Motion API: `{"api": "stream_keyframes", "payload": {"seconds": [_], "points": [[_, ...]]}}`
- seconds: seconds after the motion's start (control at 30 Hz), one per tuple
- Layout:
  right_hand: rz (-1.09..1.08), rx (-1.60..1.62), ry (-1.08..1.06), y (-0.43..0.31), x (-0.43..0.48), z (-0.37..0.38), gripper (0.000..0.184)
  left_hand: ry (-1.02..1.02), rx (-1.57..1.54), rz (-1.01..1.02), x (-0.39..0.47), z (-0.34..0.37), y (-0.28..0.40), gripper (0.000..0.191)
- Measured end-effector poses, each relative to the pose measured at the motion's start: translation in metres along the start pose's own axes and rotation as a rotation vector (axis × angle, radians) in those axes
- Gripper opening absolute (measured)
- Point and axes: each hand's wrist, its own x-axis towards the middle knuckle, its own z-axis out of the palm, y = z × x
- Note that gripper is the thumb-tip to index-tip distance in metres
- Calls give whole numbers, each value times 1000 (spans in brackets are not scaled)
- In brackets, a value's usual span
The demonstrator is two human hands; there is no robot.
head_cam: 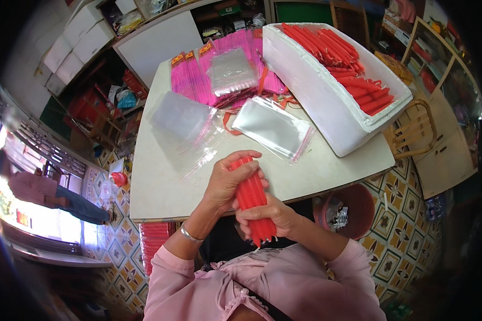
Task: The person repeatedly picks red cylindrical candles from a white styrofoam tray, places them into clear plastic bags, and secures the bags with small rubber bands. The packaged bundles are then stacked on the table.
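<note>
Both my hands grip one bundle of red candles (252,193) above the table's front edge. My left hand (229,176) wraps the far, flat ends, its thumb across the top. Around the lower half closes my right hand (271,214), and the white wicks point towards my body. Just beyond the bundle lies a stack of clear plastic bags (274,127). Another pile of clear bags (184,116) spreads to its left. A white foam box (305,94) at the right holds many loose red candles (321,44).
Pink packets (188,78) with a further clear bag stack (233,72) cover the table's (160,176) far side. Red ribbon (229,124) lies between the bags. A red bin (359,208) and a bamboo chair (413,128) stand right. A person (36,188) stands at the left.
</note>
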Motion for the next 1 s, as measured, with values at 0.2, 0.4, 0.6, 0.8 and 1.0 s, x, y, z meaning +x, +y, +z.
{"api": "stream_keyframes", "payload": {"seconds": [0.2, 0.4, 0.6, 0.8, 1.0], "points": [[-86, 11, 119, 0, -58, -23, 26, 36, 865, 455, 54, 17, -9, 24], [-231, 50, 243, 6, -80, -44, 26, 78, 1321, 551, 103, 25, -44, 34], [-245, 77, 224, 11, -87, -57, 27, 91, 1402, 495, 121, 25, -48, 30], [-247, 17, 220, 15, -83, -61, 28, 119, 1376, 601, 119, 20, -49, 12], [-323, -164, 427, 2, -85, -42, 28, 195, 1360, 831, 108, 8, -41, 7]]}}
